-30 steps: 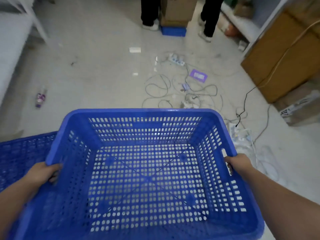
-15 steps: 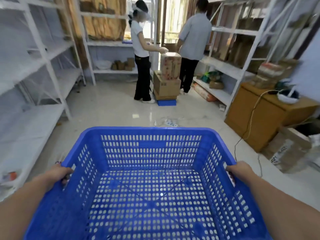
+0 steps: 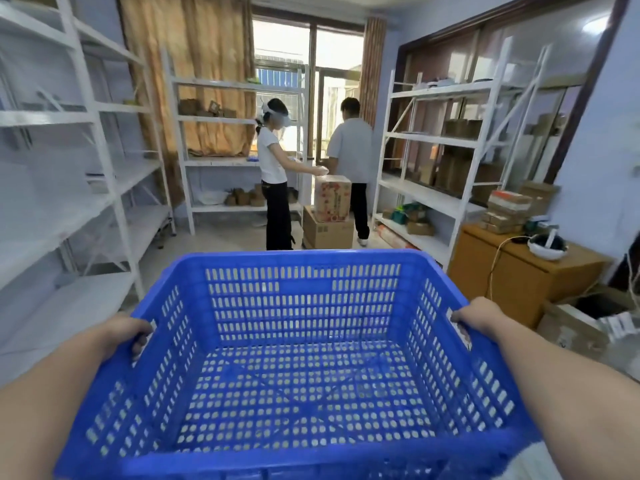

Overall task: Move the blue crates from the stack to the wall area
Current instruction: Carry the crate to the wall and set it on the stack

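One blue crate point(image 3: 301, 358) filling the lower frame, carried in mid-air, level, open side up, nothing inside; near edge cut off by the bottom border. Floor glimpsed only through the perforated base. Held at both short sides.

White shelving units: left row point(image 3: 69, 188) blurred and mostly bare; back unit point(image 3: 221, 157) with small brown items, too soft to identify; right unit point(image 3: 436, 161) stocked with brown cartons, labels unreadable.

Wooden desk point(image 3: 512, 271) at right, carrying taped cartons and a white round device with a cable; device type not resolvable. Open cardboard box point(image 3: 581, 323) on the floor just beside it, cut by the right border.

Two people point(image 3: 277, 181) standing beyond the crate's far rim, backs or sides toward camera, feet of one hidden behind the rim. Between them, two stacked cartons point(image 3: 329, 216), printed one on top; the stack's base hidden behind the crate rim.

Left hand point(image 3: 124, 332) curled over the left rim, fingers hooked down through the handle slot, gripping tight. Right hand point(image 3: 476, 315) wrapped over the right rim at its handle slot, fingertips hidden on the inner wall, closed on the plastic. Both forearms bare, cut off at the lower corners. Pale fabric at lower right, not identifiable.
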{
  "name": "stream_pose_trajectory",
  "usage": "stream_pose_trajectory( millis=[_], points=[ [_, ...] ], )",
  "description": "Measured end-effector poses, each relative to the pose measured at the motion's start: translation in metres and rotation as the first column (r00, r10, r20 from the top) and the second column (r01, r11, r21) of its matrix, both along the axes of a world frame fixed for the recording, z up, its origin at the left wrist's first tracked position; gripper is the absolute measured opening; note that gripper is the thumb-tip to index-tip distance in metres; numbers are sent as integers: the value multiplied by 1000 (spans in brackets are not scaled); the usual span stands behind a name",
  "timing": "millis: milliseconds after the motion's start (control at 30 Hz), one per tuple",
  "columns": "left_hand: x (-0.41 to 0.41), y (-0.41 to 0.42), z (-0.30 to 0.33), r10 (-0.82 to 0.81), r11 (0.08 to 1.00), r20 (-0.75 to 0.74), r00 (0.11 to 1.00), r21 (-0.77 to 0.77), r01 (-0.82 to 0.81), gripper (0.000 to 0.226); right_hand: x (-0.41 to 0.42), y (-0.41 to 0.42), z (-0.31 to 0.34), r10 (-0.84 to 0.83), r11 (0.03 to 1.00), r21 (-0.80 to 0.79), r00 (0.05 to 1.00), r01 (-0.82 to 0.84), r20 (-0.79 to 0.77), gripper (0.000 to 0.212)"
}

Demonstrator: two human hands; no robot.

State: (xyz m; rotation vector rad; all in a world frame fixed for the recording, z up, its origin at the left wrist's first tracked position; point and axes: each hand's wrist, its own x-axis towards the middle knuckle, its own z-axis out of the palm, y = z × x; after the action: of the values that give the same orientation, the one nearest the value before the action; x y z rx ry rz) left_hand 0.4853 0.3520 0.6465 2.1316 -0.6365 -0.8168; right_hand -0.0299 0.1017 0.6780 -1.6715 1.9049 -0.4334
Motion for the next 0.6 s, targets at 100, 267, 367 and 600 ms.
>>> stream_pose_trajectory(
  millis=[100,267,367,600],
  points=[
    [1,9,21,9,1000,15,1000,-16,-9,43,3,1,13,1,1000,-29,1000,-2,-26,28],
    [12,22,34,27,999,28,999,-20,-26,37,12,13,28,3,997,-77,999,-6,-36,39],
    [17,34,36,26,1000,-13,1000,-7,-26,34,22,19,37,-3,996,-84,999,0,-38,38],
    [35,70,53,78,997,-29,997,-5,-78,38,60,39,64,60,997,-51,995,-64,-77,32]
  ],
)
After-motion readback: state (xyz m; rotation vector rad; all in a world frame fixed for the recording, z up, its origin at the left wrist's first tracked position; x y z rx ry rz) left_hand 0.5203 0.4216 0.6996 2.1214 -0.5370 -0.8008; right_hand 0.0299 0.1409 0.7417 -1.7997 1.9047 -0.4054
